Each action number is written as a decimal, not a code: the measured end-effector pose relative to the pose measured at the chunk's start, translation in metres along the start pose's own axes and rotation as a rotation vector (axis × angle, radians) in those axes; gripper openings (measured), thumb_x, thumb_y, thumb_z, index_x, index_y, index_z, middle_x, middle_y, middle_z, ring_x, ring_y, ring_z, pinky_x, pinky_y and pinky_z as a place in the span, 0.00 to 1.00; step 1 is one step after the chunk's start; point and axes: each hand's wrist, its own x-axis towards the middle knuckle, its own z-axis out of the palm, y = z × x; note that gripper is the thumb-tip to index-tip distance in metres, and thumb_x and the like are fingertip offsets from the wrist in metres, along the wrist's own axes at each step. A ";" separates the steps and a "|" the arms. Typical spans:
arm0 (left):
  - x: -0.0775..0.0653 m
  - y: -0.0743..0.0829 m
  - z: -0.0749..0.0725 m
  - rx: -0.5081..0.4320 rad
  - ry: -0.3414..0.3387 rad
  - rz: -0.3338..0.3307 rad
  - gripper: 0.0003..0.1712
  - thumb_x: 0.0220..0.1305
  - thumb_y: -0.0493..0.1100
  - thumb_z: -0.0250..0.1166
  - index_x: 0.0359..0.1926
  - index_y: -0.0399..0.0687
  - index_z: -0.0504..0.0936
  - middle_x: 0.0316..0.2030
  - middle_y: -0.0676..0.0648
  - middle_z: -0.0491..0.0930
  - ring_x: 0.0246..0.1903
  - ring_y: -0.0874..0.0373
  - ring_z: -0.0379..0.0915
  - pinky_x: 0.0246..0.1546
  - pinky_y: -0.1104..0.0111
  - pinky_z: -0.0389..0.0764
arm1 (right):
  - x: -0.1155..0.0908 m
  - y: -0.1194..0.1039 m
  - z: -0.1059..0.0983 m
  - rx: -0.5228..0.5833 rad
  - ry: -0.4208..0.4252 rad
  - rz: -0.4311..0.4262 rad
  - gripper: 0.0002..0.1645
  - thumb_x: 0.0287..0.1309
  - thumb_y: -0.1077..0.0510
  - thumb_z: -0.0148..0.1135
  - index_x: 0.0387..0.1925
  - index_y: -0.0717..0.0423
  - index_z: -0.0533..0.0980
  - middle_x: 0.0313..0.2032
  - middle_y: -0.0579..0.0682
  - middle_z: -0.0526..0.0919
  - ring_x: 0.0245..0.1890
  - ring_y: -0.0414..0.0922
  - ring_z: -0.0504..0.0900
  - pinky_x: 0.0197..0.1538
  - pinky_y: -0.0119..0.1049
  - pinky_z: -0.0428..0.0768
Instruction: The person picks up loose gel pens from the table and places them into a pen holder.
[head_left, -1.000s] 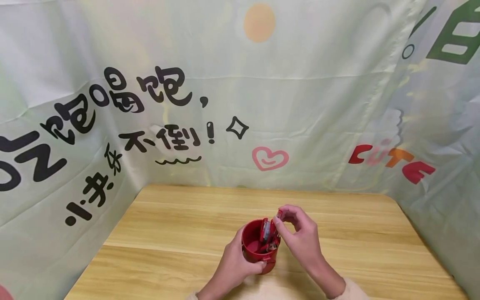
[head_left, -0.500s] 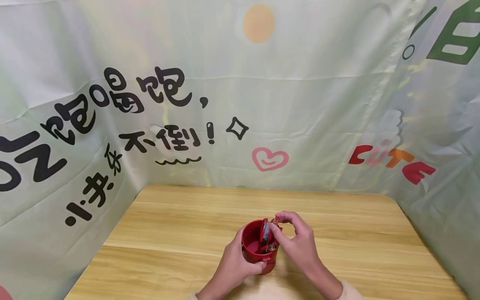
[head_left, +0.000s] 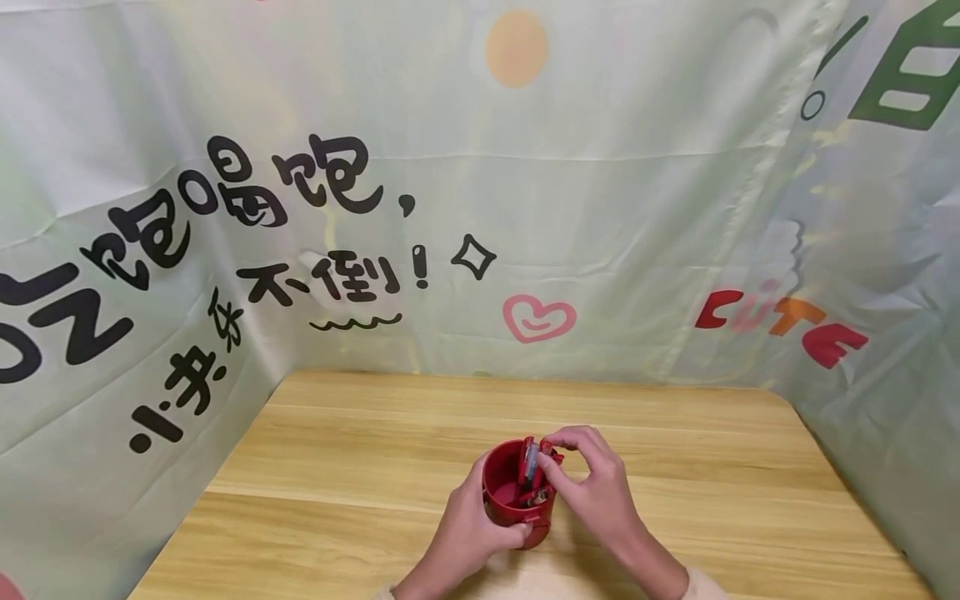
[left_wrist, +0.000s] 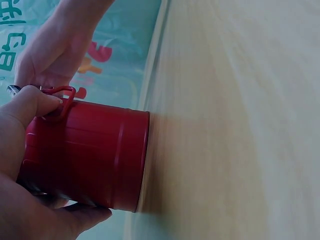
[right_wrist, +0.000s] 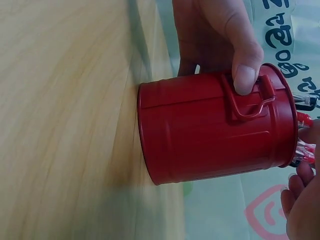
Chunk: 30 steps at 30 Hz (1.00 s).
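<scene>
A red metal pail with a wire handle [right_wrist: 215, 125] stands upright on the table, several pens [head_left: 530, 464] leaning inside it towards its right side. My left hand [head_left: 472, 525] grips the pail around its side. In the right wrist view, the thumb of that left hand [right_wrist: 215, 40] lies over the handle. My right hand [head_left: 597, 479] is at the rim and pinches a red pen [right_wrist: 306, 152] between thumb and fingers. Beside it a dark-tipped pen [right_wrist: 304, 101] sticks out past the rim. The pens' lower ends are mostly hidden inside the pail.
The wooden table [head_left: 360, 450] reaches back to a printed cloth [head_left: 637, 233] that hangs behind it and along both sides. Black lettering and a pink heart are printed on the cloth.
My right hand has come down and slightly left, lowering the red pen from above the rim into the pail among the other pens. The left hand and pail have stayed put.
</scene>
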 end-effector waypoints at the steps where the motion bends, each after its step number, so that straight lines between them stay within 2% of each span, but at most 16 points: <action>1: 0.000 0.000 0.000 0.000 -0.001 0.000 0.53 0.46 0.46 0.81 0.74 0.61 0.65 0.64 0.56 0.79 0.62 0.50 0.78 0.60 0.57 0.84 | 0.000 0.000 0.000 -0.002 -0.005 0.004 0.17 0.49 0.66 0.79 0.41 0.51 0.84 0.42 0.44 0.85 0.46 0.36 0.82 0.55 0.16 0.77; 11: 0.003 0.002 0.004 0.025 -0.009 0.006 0.54 0.45 0.46 0.80 0.74 0.61 0.65 0.64 0.57 0.79 0.62 0.52 0.78 0.60 0.58 0.84 | -0.001 0.000 -0.005 0.009 -0.046 0.026 0.14 0.53 0.65 0.77 0.42 0.52 0.85 0.43 0.45 0.85 0.44 0.37 0.83 0.51 0.23 0.82; 15: 0.005 0.003 0.004 0.020 -0.011 0.012 0.54 0.46 0.46 0.80 0.74 0.60 0.65 0.64 0.56 0.79 0.62 0.52 0.78 0.60 0.58 0.84 | 0.000 0.001 -0.007 0.005 -0.058 0.029 0.15 0.54 0.65 0.77 0.43 0.53 0.85 0.42 0.45 0.85 0.43 0.38 0.83 0.51 0.20 0.80; 18: 0.006 0.003 0.004 0.017 -0.013 0.014 0.54 0.46 0.46 0.80 0.74 0.59 0.65 0.64 0.55 0.79 0.62 0.51 0.78 0.60 0.56 0.84 | 0.000 0.002 -0.008 0.001 -0.066 0.021 0.15 0.54 0.65 0.77 0.44 0.53 0.84 0.42 0.46 0.85 0.42 0.38 0.83 0.51 0.18 0.79; 24: 0.006 0.002 0.003 0.028 -0.006 0.013 0.54 0.46 0.46 0.81 0.74 0.59 0.65 0.64 0.55 0.79 0.62 0.53 0.78 0.60 0.56 0.84 | 0.000 0.003 -0.008 -0.029 -0.065 -0.007 0.16 0.53 0.66 0.77 0.45 0.52 0.85 0.42 0.44 0.85 0.42 0.38 0.84 0.49 0.21 0.82; 30: 0.005 0.000 -0.001 0.033 0.003 0.004 0.54 0.45 0.46 0.81 0.74 0.58 0.65 0.64 0.55 0.80 0.62 0.53 0.78 0.60 0.56 0.83 | 0.004 0.002 -0.009 -0.062 -0.039 -0.052 0.18 0.51 0.68 0.77 0.44 0.53 0.85 0.43 0.44 0.86 0.39 0.41 0.83 0.48 0.18 0.79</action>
